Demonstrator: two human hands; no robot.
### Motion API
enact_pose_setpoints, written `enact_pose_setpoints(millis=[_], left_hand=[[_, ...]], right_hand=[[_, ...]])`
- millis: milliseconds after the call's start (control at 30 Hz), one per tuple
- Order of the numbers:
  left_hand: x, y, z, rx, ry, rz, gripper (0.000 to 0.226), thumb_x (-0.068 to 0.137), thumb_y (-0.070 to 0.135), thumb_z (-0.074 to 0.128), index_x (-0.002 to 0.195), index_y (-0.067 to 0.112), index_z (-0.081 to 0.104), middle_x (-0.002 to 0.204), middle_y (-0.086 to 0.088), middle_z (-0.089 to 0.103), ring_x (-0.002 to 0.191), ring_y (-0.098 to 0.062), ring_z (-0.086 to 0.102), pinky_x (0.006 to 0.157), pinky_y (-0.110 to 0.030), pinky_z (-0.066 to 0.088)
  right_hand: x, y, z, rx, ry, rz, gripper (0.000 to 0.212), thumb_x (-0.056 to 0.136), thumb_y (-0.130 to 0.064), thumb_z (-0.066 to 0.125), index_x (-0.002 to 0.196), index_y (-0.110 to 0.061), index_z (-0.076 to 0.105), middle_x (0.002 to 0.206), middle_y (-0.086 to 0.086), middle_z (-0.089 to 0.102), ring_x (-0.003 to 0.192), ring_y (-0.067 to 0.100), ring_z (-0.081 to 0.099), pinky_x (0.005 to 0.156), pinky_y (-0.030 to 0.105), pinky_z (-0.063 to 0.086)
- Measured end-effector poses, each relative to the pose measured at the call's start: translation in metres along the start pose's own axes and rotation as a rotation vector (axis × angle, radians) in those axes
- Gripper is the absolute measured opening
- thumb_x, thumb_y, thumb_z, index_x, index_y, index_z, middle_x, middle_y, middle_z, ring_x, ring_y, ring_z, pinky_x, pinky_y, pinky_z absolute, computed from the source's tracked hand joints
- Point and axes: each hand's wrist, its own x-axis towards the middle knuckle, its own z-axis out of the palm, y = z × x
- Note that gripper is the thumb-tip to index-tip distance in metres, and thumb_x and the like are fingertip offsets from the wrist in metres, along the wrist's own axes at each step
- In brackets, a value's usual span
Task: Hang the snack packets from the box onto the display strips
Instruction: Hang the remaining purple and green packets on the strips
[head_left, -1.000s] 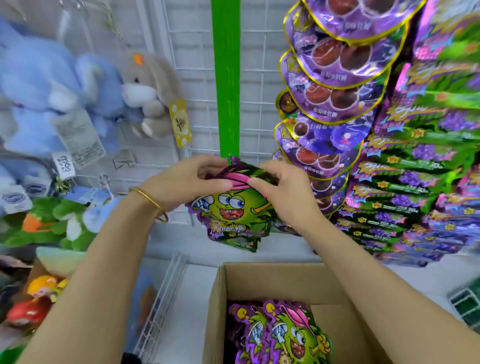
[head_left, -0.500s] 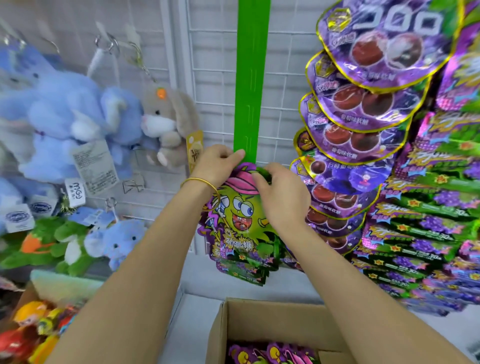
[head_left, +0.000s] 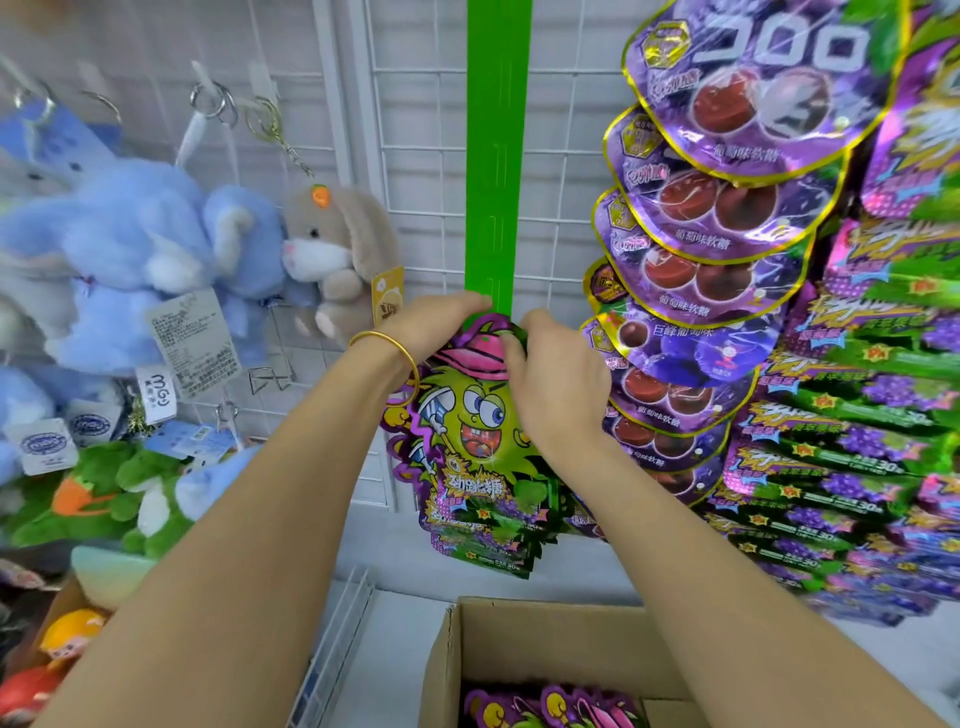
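A green display strip (head_left: 497, 156) hangs down the white wire grid. At its lower end I hold a snack packet (head_left: 475, 415) with a green cartoon face and a pink cap. My left hand (head_left: 436, 325) grips the packet's top left edge, fingertips against the strip. My right hand (head_left: 556, 379) pinches the top right of the packet, thumb on the pink cap. Several like packets (head_left: 488, 530) hang on the strip below it. The cardboard box (head_left: 524, 639) stands low in view with more packets (head_left: 550, 709) inside.
Purple grape-gummy bags (head_left: 727, 218) hang on a strip to the right, with green-purple packets (head_left: 857, 441) further right. Blue and grey plush toys (head_left: 171, 249) hang at left, green ones (head_left: 93, 493) beneath. A white wire rack (head_left: 337, 639) sits left of the box.
Both hands have lifted the packet from above the box up to the strip's lower end. The view has tilted upward, so less of the box shows.
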Motion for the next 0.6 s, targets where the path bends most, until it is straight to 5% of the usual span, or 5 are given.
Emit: enact_pose_setpoints(millis=[133,267,333,467,600], left_hand=[[0.001,-0.013,0.003,-0.010,0.034,-0.052,0.057,0.088,0.051,0.048,0.129,0.012,0.052,0.135,-0.008,0.050,0.124,-0.024,0.045,0.090,-0.024,0.029],[-0.012,-0.027,0.009,0.032,0.022,0.120,0.014,0.089,0.027,0.056,0.082,0.018,0.065,0.081,0.000,0.060,0.084,-0.016,0.052,0.068,-0.018,0.037],[-0.016,-0.038,0.013,0.073,0.046,0.220,0.011,0.083,0.007,0.059,0.080,0.018,0.059,0.072,0.004,0.054,0.074,-0.013,0.050,0.063,-0.016,0.038],[-0.031,-0.053,0.020,0.261,0.203,0.345,0.050,0.075,0.001,0.058,0.124,0.004,0.049,0.108,-0.009,0.055,0.102,-0.022,0.051,0.087,-0.010,0.033],[-0.059,-0.066,0.027,0.353,0.325,0.428,0.066,0.067,0.015,0.052,0.131,0.003,0.041,0.132,-0.014,0.044,0.125,-0.025,0.037,0.105,-0.016,0.018]], right_hand=[[-0.006,0.005,0.006,0.005,-0.041,0.005,0.030,0.096,-0.039,0.042,0.103,-0.012,0.054,0.099,0.010,0.066,0.093,0.034,0.061,0.062,0.034,0.033],[-0.013,0.011,0.011,-0.006,-0.078,-0.031,0.031,0.096,-0.040,0.041,0.103,-0.012,0.052,0.099,0.012,0.066,0.092,0.035,0.061,0.063,0.036,0.037],[-0.014,0.012,0.012,-0.013,-0.077,-0.053,0.032,0.096,-0.040,0.041,0.103,-0.011,0.052,0.100,0.012,0.065,0.092,0.036,0.061,0.064,0.037,0.038],[-0.018,0.015,0.005,-0.052,-0.092,-0.098,0.033,0.096,-0.041,0.040,0.110,-0.013,0.051,0.106,0.009,0.061,0.096,0.033,0.060,0.063,0.035,0.038],[-0.041,0.028,-0.010,-0.047,-0.024,-0.175,0.037,0.093,-0.028,0.052,0.125,-0.011,0.049,0.117,0.008,0.055,0.108,0.030,0.053,0.077,0.036,0.047]])
